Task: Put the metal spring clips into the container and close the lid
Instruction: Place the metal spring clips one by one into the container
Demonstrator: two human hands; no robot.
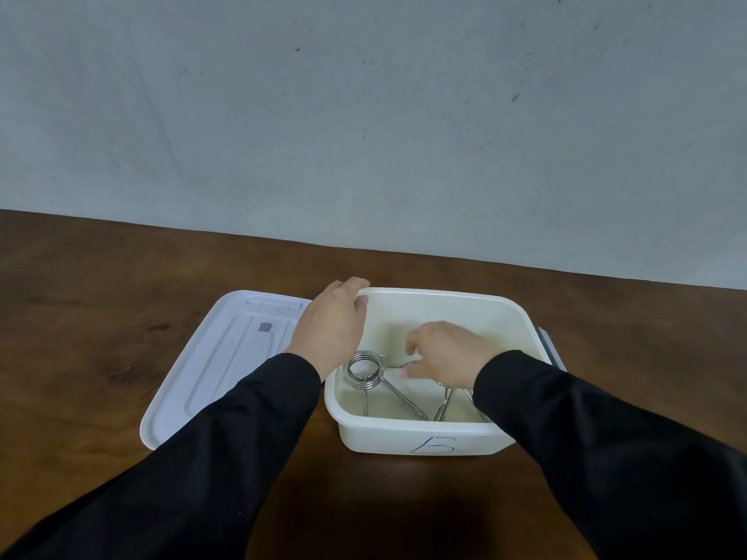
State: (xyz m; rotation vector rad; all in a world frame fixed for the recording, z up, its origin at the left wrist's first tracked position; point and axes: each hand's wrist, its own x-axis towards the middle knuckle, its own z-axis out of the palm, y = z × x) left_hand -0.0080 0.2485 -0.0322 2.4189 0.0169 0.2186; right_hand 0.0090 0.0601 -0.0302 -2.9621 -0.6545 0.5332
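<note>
My right hand [446,351] pinched the wire handle of a coiled metal spring clip [365,371] inside the smooth white plastic container [444,438]. My left hand [331,325] gripped its far-left rim. More clips lay inside, and the ribbed lid [218,365] lay flat beside it on the wooden table [81,317].

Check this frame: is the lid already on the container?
No. The white lid lies flat on the table left of the open container, with spring clips visible inside.

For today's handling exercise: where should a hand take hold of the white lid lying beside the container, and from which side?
Probably the lid is best gripped at its near-left edge, approached from the left. It lies flat on the table with that long edge free, while the left hand on the container covers its right edge.
</note>
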